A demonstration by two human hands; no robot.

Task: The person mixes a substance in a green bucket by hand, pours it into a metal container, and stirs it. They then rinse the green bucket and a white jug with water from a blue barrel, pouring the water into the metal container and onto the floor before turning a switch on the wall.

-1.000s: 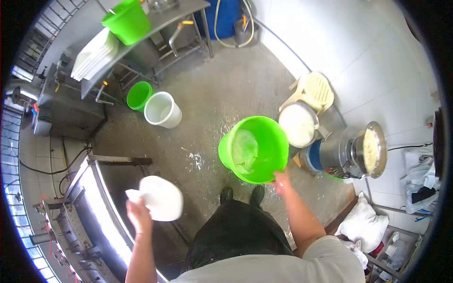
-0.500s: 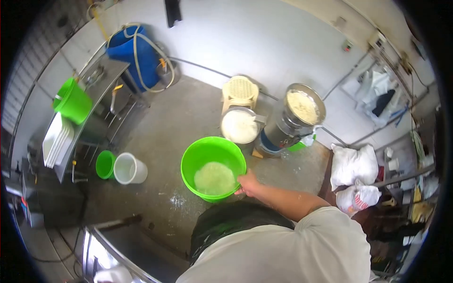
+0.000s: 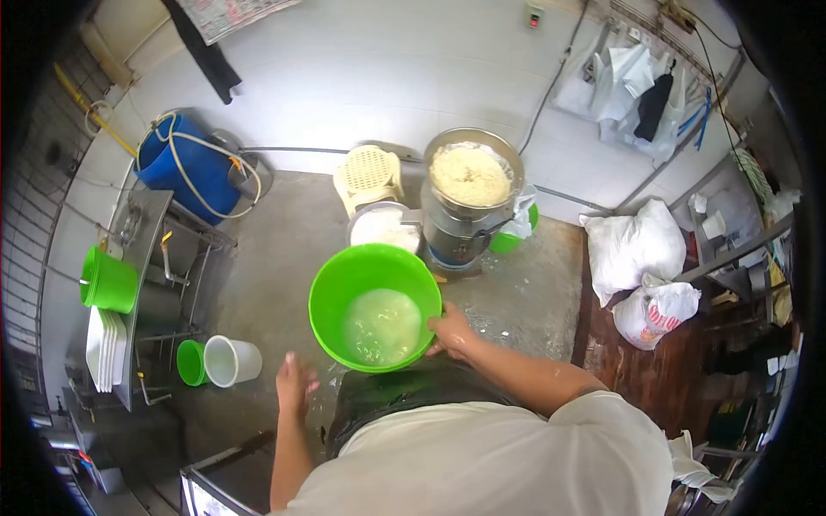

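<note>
My right hand is closed on the right side of the rim of a bright green bucket, which hangs tilted in front of my apron. Cloudy whitish liquid covers its bottom. To the left of the bucket and apart from it, my left hand is raised with its fingers partly spread and nothing in them. Just beyond the bucket stands a metal grinding machine, its steel hopper filled with pale, soaked-looking material. Beside it, a round container of white foamy stuff is partly hidden by the bucket.
A cream plastic stool stands by the wall. To the left are a blue barrel with a hose, a steel sink counter, and a white bucket beside a small green one. White sacks lie at the right.
My left hand has come into view at the left of the bucket. The liquid inside has shifted and looks more stirred. My view has turned to the right; my right hand keeps its hold.
</note>
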